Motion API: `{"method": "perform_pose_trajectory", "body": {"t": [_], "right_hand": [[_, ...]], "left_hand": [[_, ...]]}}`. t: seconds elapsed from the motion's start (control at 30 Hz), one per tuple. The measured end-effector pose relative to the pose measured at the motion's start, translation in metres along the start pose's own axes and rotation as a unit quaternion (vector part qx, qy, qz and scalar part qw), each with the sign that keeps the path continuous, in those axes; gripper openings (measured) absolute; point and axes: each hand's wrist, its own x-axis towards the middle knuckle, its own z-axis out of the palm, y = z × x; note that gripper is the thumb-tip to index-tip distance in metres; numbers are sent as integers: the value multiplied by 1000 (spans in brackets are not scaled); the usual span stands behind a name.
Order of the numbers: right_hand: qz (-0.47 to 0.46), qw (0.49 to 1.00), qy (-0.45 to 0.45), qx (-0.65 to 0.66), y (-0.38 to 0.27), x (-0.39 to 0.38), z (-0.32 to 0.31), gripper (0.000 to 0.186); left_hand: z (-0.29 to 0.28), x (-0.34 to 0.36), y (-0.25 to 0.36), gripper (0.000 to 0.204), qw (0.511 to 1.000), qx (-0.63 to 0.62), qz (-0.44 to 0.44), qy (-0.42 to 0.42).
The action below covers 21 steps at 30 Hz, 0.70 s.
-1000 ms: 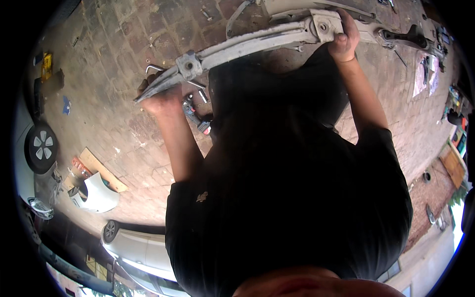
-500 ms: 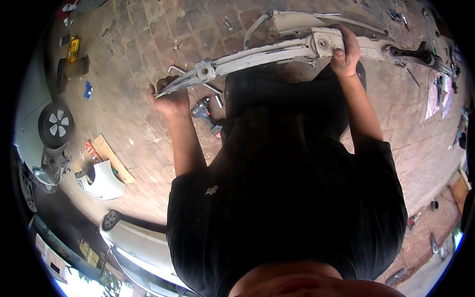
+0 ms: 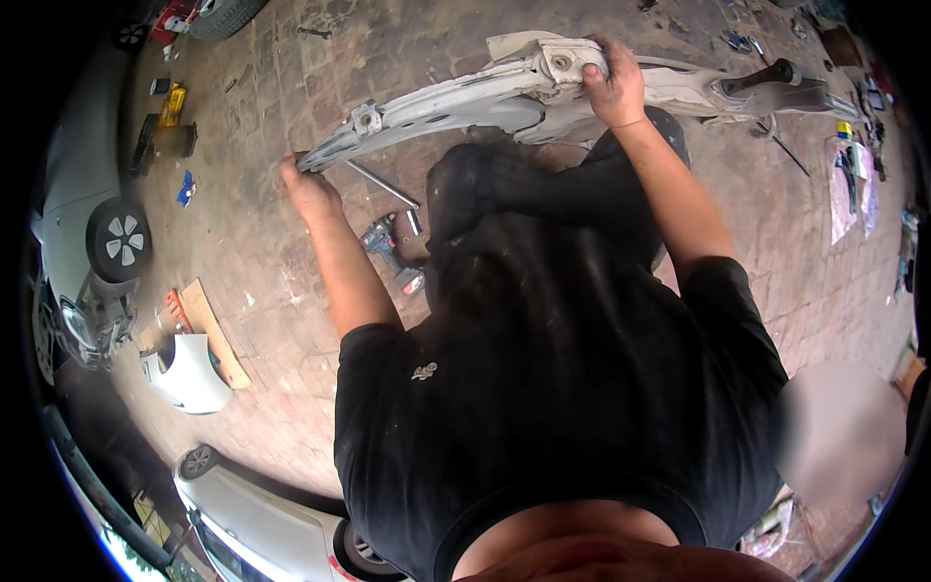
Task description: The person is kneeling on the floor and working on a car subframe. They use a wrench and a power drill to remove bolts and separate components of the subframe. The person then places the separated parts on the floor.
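Observation:
Across the top of the view stretches a long, dusty grey metal car crossmember (image 3: 451, 97), held up in both hands over my bent legs. My left hand (image 3: 312, 197) is closed around its narrow left end. Toward the middle, my right hand (image 3: 621, 89) grips it beside a square bracket (image 3: 565, 61), thumb on the near side. A dark suspension arm (image 3: 761, 87) sits at the right part of the beam. Below the left end, a long metal bar (image 3: 383, 184), a chrome socket (image 3: 414, 223) and a cordless power tool (image 3: 391, 254) lie on the paving beside my knee.
A white car fender (image 3: 199, 378) and cardboard (image 3: 215, 335) lie at left. A yellow tool (image 3: 173, 105) and blue item (image 3: 186, 188) rest farther off. Parked cars line the left side, including a white one (image 3: 272, 504). Plastic wrapping (image 3: 842, 199) lies at right.
The crossmember has shifted left and turned, showing more of its holed side. Both hands moved left with it, still holding on. The view has shifted too.

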Motion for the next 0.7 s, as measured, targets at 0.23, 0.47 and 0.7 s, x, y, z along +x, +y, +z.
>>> {"method": "perform_pose_trajectory", "body": {"t": [0.23, 0.47, 0.7], "right_hand": [[20, 999, -26, -4, -20, -11, -32, 54], [61, 994, -92, -12, -25, -7, -41, 51], [77, 994, -71, 0, -26, -11, -43, 56]], "left_hand": [[2, -18, 0, 27, 1000, 23, 8, 0], [-1, -18, -11, 30, 998, 41, 43, -9], [5, -28, 0, 34, 994, 81, 71, -31]]}}
